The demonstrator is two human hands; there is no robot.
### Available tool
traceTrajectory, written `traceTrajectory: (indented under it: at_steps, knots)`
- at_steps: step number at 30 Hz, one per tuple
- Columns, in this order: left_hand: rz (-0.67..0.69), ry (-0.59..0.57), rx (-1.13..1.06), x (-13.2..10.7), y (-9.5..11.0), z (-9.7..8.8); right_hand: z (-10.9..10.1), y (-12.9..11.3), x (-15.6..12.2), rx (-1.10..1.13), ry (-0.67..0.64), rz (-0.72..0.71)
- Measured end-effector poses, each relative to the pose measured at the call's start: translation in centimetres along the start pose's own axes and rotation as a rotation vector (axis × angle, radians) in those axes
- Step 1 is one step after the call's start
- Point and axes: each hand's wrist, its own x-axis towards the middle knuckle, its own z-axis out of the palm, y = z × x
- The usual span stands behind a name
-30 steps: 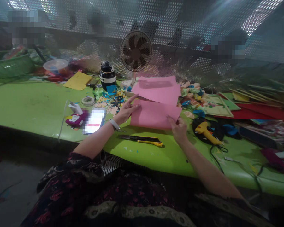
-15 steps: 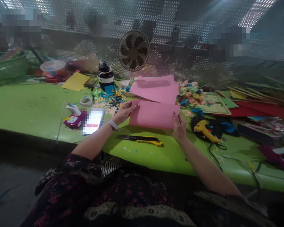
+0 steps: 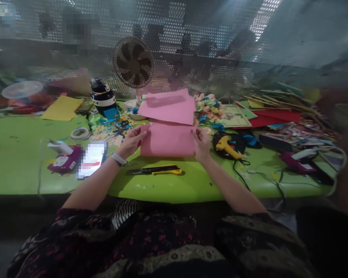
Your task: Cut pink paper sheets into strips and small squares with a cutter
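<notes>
A sheet of pink paper (image 3: 168,141) spans the space between my two hands, just above the green tabletop. My left hand (image 3: 132,139) pinches its left edge, thumb on top. At the opposite edge my right hand (image 3: 201,144) grips the sheet the same way, fingers mostly hidden beneath. Behind it lie larger pink sheets (image 3: 171,110). Nearer to me, a yellow and black box cutter (image 3: 159,170) rests on the table with its blade pointing left.
Left are a lit phone (image 3: 92,160), a tape roll (image 3: 80,133), paper scraps (image 3: 108,133) and a black bottle (image 3: 102,96). A small fan (image 3: 133,63) stands behind. Rightward lie a yellow glue gun (image 3: 228,147) with its cord, paper flowers (image 3: 207,108) and red paper (image 3: 275,117).
The view has turned to the right, so the table things appear further left. The pink sheet now looks straighter, and both hands keep their hold on it.
</notes>
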Motion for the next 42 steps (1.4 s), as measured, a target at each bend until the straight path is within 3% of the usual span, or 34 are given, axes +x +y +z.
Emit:
traceTrajectory:
  at_steps: [8, 15, 33, 42]
  knots:
    - [-0.025, 0.054, 0.038, -0.2, 0.2, 0.0, 0.3, -0.9, -0.2, -0.106, -0.022, 0.015]
    - [-0.038, 0.065, 0.045, -0.2, 0.4, 0.0, 0.5, -1.5, -0.4, -0.064, -0.033, 0.040]
    - [-0.038, 0.050, 0.098, -0.3, 0.9, 0.2, 0.3, -0.7, -0.3, -0.197, -0.054, 0.009]
    - [-0.068, 0.053, 0.292, 0.4, 2.7, -1.4, 1.3, -1.0, 1.5, -0.437, -0.229, 0.037]
